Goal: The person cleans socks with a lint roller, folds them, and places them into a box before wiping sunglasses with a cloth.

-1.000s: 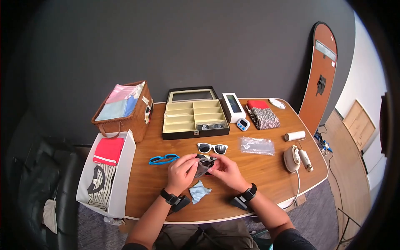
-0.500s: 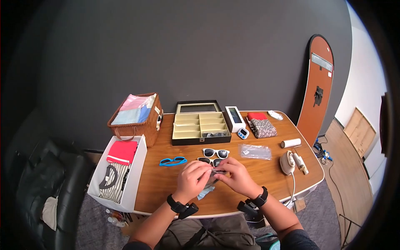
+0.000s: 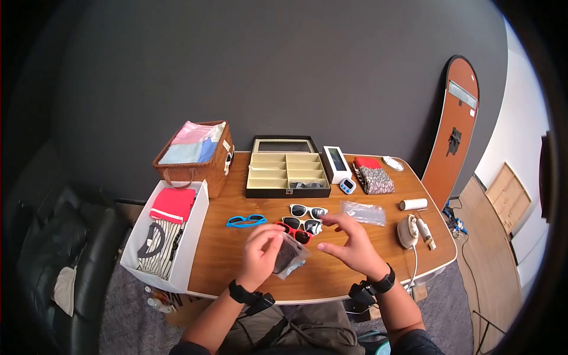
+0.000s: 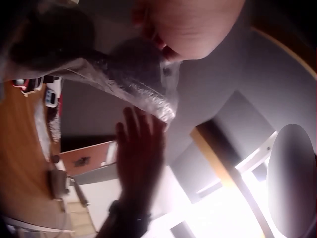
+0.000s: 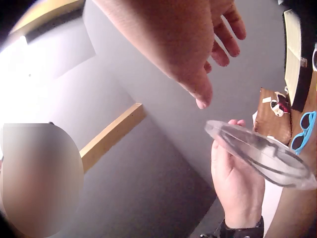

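My left hand (image 3: 260, 254) pinches a clear plastic bag (image 3: 289, 258) by its upper edge, over the front of the table. Dark-lensed glasses show through the plastic in the right wrist view, where the bag (image 5: 262, 156) hangs at a slant. My right hand (image 3: 358, 251) is off to the right of the bag, thumb and fingers spread apart with nothing between them. Just beyond the hands lie white sunglasses (image 3: 300, 210), black-lensed sunglasses (image 3: 310, 226) with a pale frame, and red sunglasses (image 3: 302, 237), partly hidden. Blue sunglasses (image 3: 247, 221) lie to the left.
An open display case (image 3: 269, 192) stands at the back, its near right compartment holding something dark. Flat plastic bags (image 3: 364, 213), a small timer (image 3: 348, 186), a garment steamer (image 3: 407, 232) and a lint roller (image 3: 413, 204) are on the right. A white bin (image 3: 195, 236) and wicker basket (image 3: 195, 171) stand left.
Both hands were together at the bag; now the right hand has let go and moved right. The bag hangs from the left hand alone, and the red sunglasses beyond it show more.
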`<state>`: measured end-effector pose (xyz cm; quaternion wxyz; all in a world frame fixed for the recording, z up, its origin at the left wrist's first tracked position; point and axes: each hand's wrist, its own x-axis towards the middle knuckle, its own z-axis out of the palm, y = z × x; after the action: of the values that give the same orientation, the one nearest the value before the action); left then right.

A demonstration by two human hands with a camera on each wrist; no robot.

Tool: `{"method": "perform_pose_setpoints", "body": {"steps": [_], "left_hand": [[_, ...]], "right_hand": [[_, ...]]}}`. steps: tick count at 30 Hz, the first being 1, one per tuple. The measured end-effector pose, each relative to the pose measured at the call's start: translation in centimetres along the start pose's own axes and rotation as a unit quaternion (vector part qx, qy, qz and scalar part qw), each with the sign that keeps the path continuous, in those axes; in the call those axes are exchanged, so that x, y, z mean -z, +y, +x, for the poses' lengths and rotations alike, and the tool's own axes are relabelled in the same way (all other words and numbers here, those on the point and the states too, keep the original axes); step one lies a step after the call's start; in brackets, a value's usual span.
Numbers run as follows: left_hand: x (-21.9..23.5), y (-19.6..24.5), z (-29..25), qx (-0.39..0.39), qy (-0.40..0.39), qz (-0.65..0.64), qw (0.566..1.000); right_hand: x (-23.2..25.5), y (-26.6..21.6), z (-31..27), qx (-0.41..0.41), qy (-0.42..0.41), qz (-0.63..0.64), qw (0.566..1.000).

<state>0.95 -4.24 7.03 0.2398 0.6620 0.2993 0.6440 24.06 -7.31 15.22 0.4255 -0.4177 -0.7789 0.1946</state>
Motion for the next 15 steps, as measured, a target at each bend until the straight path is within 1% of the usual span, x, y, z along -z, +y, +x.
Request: {"method": "perform_pose_setpoints", "body": {"steps": [1, 2, 3, 4, 6, 8, 9, 10, 12, 13, 14, 15], "left_hand": [[-0.2, -0.2, -0.7, 0.022, -0.01, 0.008, 1.0], [0.1, -0.3, -0.9, 0.022, -0.01, 0.008, 1.0], [0.6, -0.1, -0.7, -0.004, -0.007, 0.024, 1.0], [1.0, 0.1, -0.9, -0.027, -0.004, 0.039, 0.999], [0.7, 0.1, -0.9, -0.013, 0.003, 0.055, 0.998], [0.6, -0.1, -0.7, -0.065, -0.029, 0.098, 0.993], [0.5, 0.0, -0.8, -0.059, -0.033, 0.097, 0.993], [0.5, 0.1, -0.9, -0.059, -0.033, 0.097, 0.993], [0.5, 0.2, -1.0, -0.045, -0.075, 0.077, 0.993], [0.6, 0.0, -1.2, -0.046, -0.075, 0.077, 0.993], [0.8, -0.5, -1.4, 0.032, -0.072, -0.013, 0.997], [1.1, -1.1, -1.5, 0.11, -0.068, -0.103, 0.986]], "right_hand": [[-0.5, 0.5, -0.1, -0.001, -0.034, -0.011, 0.999], [-1.0, 0.9, -0.1, 0.0, -0.066, -0.024, 0.998], [-1.3, 1.2, 0.0, 0.002, -0.064, -0.024, 0.998], [-1.8, 1.5, -0.3, -0.002, -0.072, 0.001, 0.997], [-2.9, 1.8, -0.7, -0.006, -0.085, 0.026, 0.996], [-3.8, 1.6, -0.3, 0.064, -0.061, -0.024, 0.996], [-4.0, 0.9, -0.2, 0.042, -0.046, -0.034, 0.997], [-4.2, 1.4, -0.2, 0.041, -0.047, -0.033, 0.997], [-4.7, 2.8, -0.3, 0.083, -0.039, -0.08, 0.993], [-4.6, 2.7, -0.3, 0.083, -0.039, -0.081, 0.992], [-4.4, 2.5, -0.2, 0.088, -0.009, -0.053, 0.995], [-4.1, 2.4, -0.2, 0.091, 0.021, -0.026, 0.995]]}}
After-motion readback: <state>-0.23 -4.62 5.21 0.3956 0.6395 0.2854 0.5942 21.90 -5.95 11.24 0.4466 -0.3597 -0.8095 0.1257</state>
